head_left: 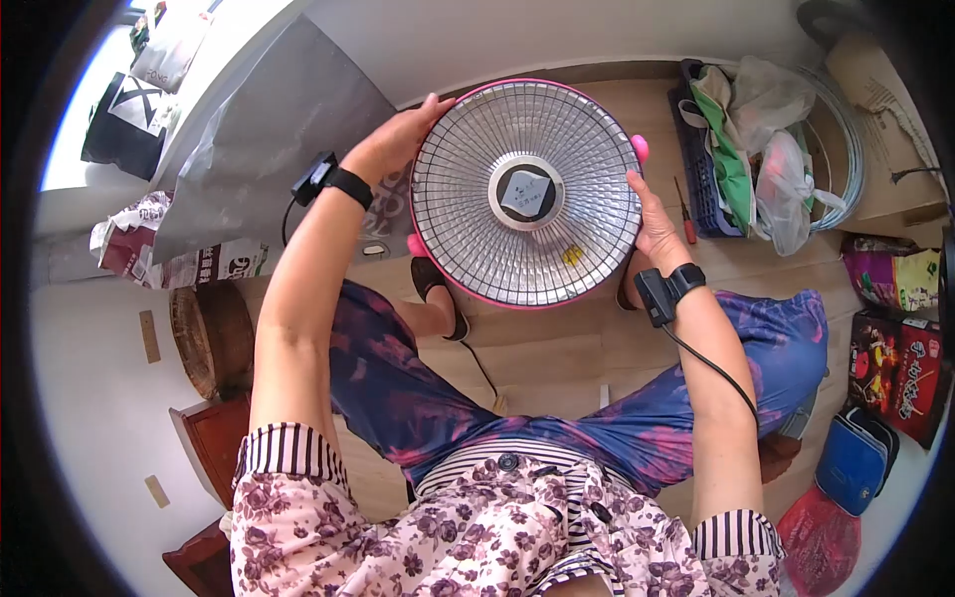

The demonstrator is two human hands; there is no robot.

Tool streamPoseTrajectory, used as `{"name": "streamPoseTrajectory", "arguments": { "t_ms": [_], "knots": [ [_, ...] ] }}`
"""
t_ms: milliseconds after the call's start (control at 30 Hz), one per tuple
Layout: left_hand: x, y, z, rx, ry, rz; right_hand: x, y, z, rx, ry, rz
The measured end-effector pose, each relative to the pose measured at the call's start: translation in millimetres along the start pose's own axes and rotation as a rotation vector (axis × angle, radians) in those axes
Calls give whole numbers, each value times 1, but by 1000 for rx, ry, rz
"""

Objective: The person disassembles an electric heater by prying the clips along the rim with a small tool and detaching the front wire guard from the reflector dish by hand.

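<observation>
A round dish heater (468,219) with a pink rim, a wire grille and a shiny reflector faces up in front of me, above the floor between my feet. A diamond-shaped label (525,194) covers its centre, and a small yellow sticker (572,256) is near the lower right. My left hand (400,137) grips the upper left rim, its fingers partly hidden behind it. On the right edge, my right hand (654,219) grips the rim with the thumb at the front. Its other fingers are mostly out of sight. Pink knobs stick out on both sides of the dish.
A red-handled screwdriver (688,225) lies on the floor beside a dark blue basket (701,189) of plastic bags. Boxes and packets line the right wall, including a blue case (854,460). A grey sheet (274,139) leans at left, near a round wooden block (204,343).
</observation>
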State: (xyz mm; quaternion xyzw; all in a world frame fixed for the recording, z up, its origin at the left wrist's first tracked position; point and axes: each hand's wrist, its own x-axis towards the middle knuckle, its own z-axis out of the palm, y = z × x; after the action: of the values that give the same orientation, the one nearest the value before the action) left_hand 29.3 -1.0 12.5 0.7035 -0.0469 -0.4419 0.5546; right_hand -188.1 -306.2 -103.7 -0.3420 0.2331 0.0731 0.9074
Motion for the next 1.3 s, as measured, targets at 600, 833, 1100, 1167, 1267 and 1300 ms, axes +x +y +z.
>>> {"name": "streamPoseTrajectory", "arguments": {
  "t_ms": [600,833,1100,1167,1267,1300],
  "knots": [
    [46,-34,-29,424,688,20,4,2,4,-39,55,-75],
    [76,-56,-70,153,347,-10,8,-1,2,-26,9,-59],
    [66,-14,-50,489,319,-189,6,0,5,-7,50,-40],
    [70,-15,-56,472,242,-238,5,0,5,-11,50,-36],
    [65,-6,-51,532,78,-195,5,-3,8,2,30,-43],
    [59,-6,-58,603,4,-93,3,-2,8,14,31,-49]
  ]
}}
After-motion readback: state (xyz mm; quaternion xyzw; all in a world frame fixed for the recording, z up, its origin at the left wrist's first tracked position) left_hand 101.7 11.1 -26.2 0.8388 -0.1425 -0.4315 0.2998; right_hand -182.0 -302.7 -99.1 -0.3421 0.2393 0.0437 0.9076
